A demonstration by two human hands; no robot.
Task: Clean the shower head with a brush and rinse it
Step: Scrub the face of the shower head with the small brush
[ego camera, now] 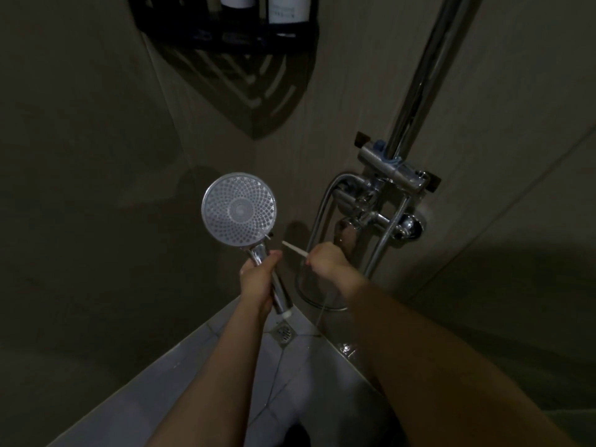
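Observation:
A round chrome shower head (pixel 239 208) faces me, its nozzle plate turned up toward the camera. My left hand (pixel 258 282) grips its chrome handle just below the head. My right hand (pixel 325 261) is closed around a thin white brush (pixel 294 248), whose tip points left toward the lower right rim of the head, a short gap away. The bristle end is too small and dim to make out. A metal hose (pixel 317 221) runs from the fittings down behind my right hand.
Chrome tap fittings (pixel 383 201) and a vertical riser pipe (pixel 419 79) stand on the right wall. A black corner shelf (pixel 232 37) holding bottles hangs above. A floor drain (pixel 283 333) sits below in the tiled corner. The room is dim.

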